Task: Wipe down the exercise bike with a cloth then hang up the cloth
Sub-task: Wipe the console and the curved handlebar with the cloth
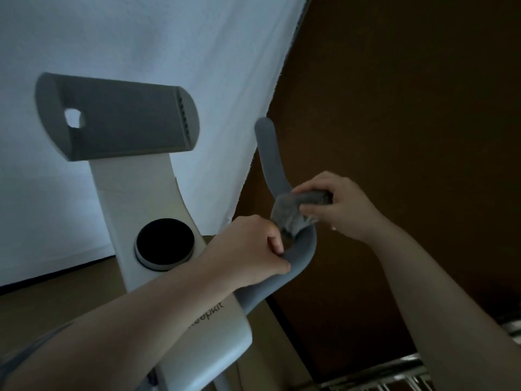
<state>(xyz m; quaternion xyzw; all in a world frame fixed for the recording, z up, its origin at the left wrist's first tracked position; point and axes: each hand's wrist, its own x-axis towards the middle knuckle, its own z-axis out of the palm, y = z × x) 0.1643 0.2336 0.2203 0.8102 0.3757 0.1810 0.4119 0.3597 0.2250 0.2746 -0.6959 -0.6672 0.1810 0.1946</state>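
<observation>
The white exercise bike (pixel 146 210) rises in front of me, with a grey console holder (pixel 118 119) on top and a round black knob (pixel 165 243) on its post. Its grey padded handlebar (pixel 269 153) curves from lower centre up to the right. A grey cloth (pixel 293 213) is draped over the bend of that bar. My right hand (pixel 338 204) grips the upper part of the cloth. My left hand (pixel 251 249) curls round the handlebar just below and pinches the cloth's lower edge.
A white sheet or wall (pixel 141 38) fills the upper left. A dark brown surface (pixel 408 108) covers the right. A metal rack (pixel 394 373) shows at the bottom right corner. Brown floor (pixel 56 300) lies left of the bike post.
</observation>
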